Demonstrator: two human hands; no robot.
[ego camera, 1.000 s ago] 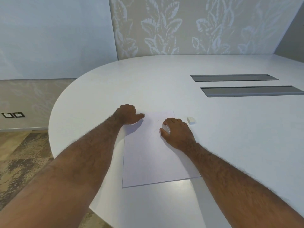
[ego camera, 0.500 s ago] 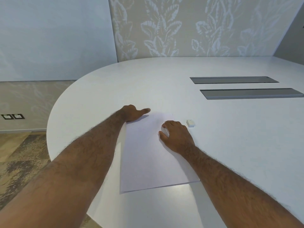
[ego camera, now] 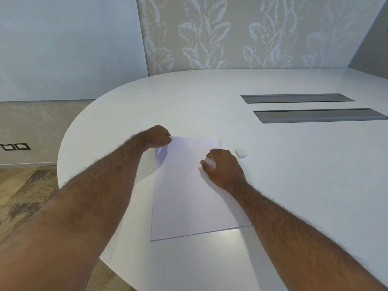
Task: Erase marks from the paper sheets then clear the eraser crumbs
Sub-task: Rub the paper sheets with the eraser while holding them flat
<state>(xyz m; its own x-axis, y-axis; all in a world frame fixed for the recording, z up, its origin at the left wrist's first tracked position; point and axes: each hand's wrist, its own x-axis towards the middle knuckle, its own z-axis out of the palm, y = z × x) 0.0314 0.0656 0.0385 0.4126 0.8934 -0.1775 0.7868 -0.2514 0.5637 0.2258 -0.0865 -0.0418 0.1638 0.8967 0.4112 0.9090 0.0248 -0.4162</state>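
Observation:
A white paper sheet [ego camera: 189,198] lies on the white table [ego camera: 294,185] in front of me. My left hand [ego camera: 158,136] is closed at the sheet's far left corner, which looks slightly lifted; it appears pinched in the fingers. My right hand [ego camera: 222,168] rests palm down on the sheet's upper right part, fingers spread. A small white eraser [ego camera: 240,153] lies on the table just right of my right hand, untouched. No marks or crumbs are distinct on the paper.
Two grey recessed slots [ego camera: 298,98] [ego camera: 319,115] sit in the table at the far right. The table's curved edge [ego camera: 60,164] runs on the left, with patterned floor [ego camera: 21,196] below. A wall with wall sockets [ego camera: 14,146] stands behind.
My left hand curled from an extended thumb into a closed grip at the paper's far left corner. The right hand stayed on the sheet. The eraser has not moved.

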